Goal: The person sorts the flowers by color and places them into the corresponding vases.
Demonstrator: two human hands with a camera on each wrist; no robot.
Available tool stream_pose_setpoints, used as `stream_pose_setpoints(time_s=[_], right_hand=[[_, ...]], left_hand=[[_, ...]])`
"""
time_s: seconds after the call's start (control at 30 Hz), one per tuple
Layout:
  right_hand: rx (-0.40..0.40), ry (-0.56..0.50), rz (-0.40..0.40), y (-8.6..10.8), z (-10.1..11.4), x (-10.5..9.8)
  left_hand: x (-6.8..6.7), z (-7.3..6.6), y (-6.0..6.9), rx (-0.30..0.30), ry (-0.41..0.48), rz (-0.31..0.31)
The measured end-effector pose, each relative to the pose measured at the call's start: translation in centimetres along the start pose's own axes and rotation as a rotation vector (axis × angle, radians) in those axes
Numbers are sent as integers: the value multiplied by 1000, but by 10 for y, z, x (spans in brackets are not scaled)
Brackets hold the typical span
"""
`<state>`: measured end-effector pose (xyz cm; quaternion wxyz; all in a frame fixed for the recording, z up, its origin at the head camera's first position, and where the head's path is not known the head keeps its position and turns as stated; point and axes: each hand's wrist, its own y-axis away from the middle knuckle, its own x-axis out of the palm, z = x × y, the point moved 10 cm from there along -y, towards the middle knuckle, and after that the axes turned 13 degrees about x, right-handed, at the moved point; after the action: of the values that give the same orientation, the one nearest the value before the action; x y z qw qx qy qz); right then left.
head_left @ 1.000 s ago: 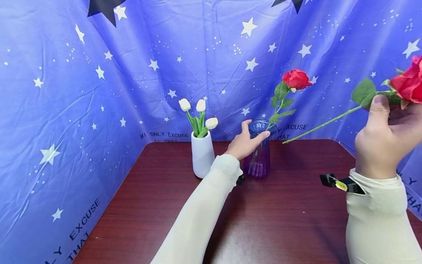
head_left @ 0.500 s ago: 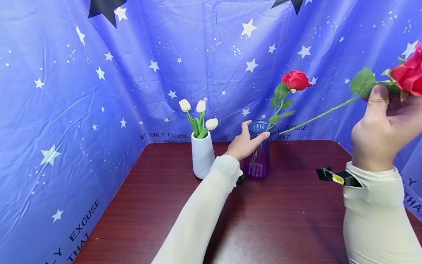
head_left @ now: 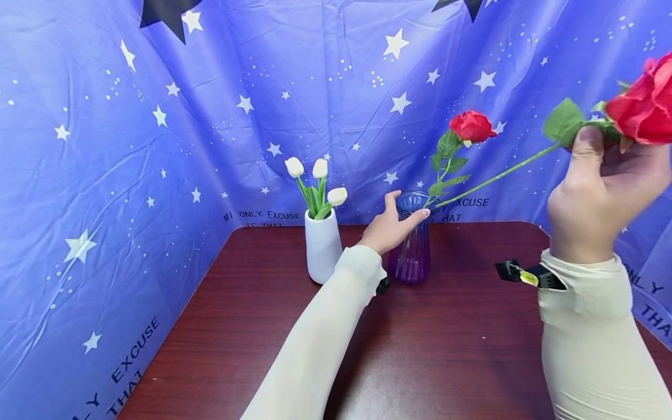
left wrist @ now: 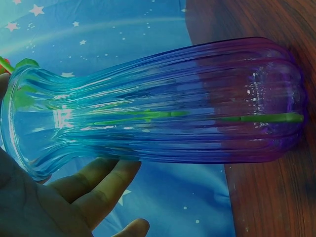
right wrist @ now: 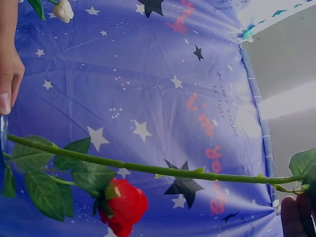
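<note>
My left hand (head_left: 385,232) holds the ribbed glass vase (head_left: 411,265) at its neck, thumb on the rim. The vase shades from blue to purple and stands upright on the table. One red rose (head_left: 472,126) leans to the right inside it; its green stem (left wrist: 261,118) reaches the bottom in the left wrist view. My right hand (head_left: 593,192) pinches a second red rose (head_left: 643,105) just below its bloom. This rose slants down to the left, its bare stem end at the vase's right rim. Whether the tip is inside the rim I cannot tell.
Left of the glass vase stands a white vase (head_left: 322,248) with white tulips (head_left: 320,168). Both vases are near the back of the dark red wooden table (head_left: 252,338). A blue curtain (head_left: 315,70) with stars hangs behind and at the sides.
My right hand has moved up and to the left, bringing the held rose's stem end from right of the glass vase to its rim. The left hand and both vases have stayed put.
</note>
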<state>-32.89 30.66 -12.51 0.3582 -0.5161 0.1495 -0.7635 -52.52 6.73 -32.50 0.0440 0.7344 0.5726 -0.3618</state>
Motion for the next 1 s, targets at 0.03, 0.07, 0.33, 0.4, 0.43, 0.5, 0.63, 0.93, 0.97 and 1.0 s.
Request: stream_pose_setpoints(time_s=[0.03, 0.07, 0.33, 0.4, 0.43, 0.5, 0.63, 0.93, 0.97, 1.0], right_hand=[[-3, 11, 7, 0, -1, 1], [-5, 28, 14, 1, -2, 2], [1, 122, 44, 6, -12, 5], [1, 137, 55, 7, -15, 6], [0, 156, 59, 7, -17, 6], [-5, 189, 71, 8, -20, 8], [12, 205, 93, 9, -28, 8], [71, 237, 190, 12, -53, 11], [78, 238, 202, 13, -55, 12], [88, 237, 210, 14, -57, 13]], left_hand=[[0, 0, 0, 0, 1, 2], [0, 0, 0, -2, 1, 3], [0, -1, 0, -5, -6, 4], [0, -1, 0, -4, -11, 4], [0, -1, 0, -4, -14, 3], [-1, -1, 0, -5, -18, 2], [-1, 0, -1, -8, -23, 3], [-1, 0, 0, -18, -26, 1], [-1, 0, 0, -19, -27, 2], [-1, 0, 0, -18, -28, 2]])
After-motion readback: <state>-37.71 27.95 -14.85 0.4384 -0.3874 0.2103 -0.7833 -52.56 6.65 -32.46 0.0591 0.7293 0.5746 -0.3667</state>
